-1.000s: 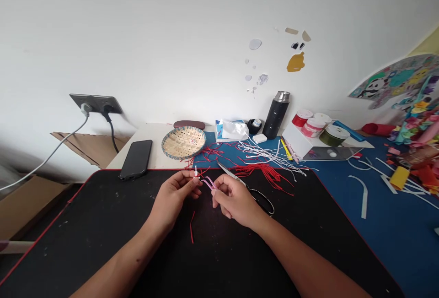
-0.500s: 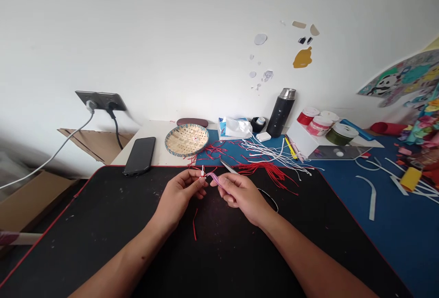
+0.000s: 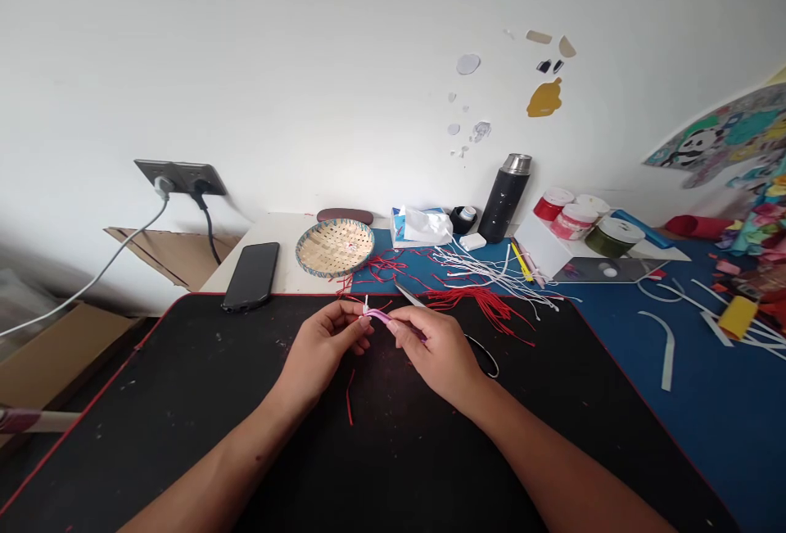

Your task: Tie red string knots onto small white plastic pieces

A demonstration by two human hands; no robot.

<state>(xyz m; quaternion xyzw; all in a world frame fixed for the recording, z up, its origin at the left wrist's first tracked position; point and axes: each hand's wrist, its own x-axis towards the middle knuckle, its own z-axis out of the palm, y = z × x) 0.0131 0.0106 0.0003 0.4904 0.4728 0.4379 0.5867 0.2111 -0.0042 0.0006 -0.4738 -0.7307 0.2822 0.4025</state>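
Over the front part of the black mat (image 3: 393, 451), my left hand (image 3: 322, 345) pinches a small piece of white cord (image 3: 366, 304) whose end sticks up above the fingertips. A bit of red shows by the same fingertips. My right hand (image 3: 435, 349) is closed round a slim, curved purple tool (image 3: 377, 315). Its far end meets the cord at my left thumb; its exact kind is hidden by the fingers. Just beyond my right hand lie scissors (image 3: 408, 295), partly covered. A short red cord (image 3: 350, 398) rests on the mat below my hands.
Red cords (image 3: 476, 304) and white cords (image 3: 497, 267) spread behind the mat. A woven basket (image 3: 335, 248), phone (image 3: 251, 277), tissue box (image 3: 421, 227), black thermos (image 3: 504, 199) and thread spools (image 3: 574, 222) stand around. White paper strips lie right.
My right hand has moved slightly, bringing the purple tool's end up against the cord and tilting flatter. My left hand keeps its pinch. The view has shifted a little.
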